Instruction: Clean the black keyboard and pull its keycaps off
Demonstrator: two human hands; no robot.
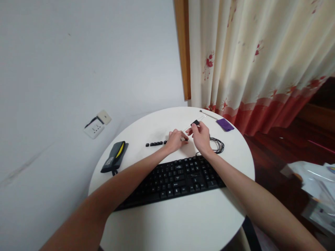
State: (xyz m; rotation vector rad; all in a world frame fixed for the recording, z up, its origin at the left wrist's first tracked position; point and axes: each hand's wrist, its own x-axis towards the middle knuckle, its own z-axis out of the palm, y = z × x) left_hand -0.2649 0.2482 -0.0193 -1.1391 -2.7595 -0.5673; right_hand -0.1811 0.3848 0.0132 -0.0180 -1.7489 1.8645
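"Where are the hands?"

"We find the left hand curled low over a row of small black plastic keycaps on a round white table; we cannot tell whether its fingertips grip one. The right hand pinches a small black rectangular piece just beyond the row's right end."

"What could go wrong for us?"

"We judge the keycaps loose, so a careless brush of the left fingers could scatter them and break their order. If the right pinch slips, the piece could drop and skid away."

"Anything else?"

"Yes: a coiled black cable lies just beside the right wrist. Catching it could tug the long black keyboard, which lies beneath our forearms."
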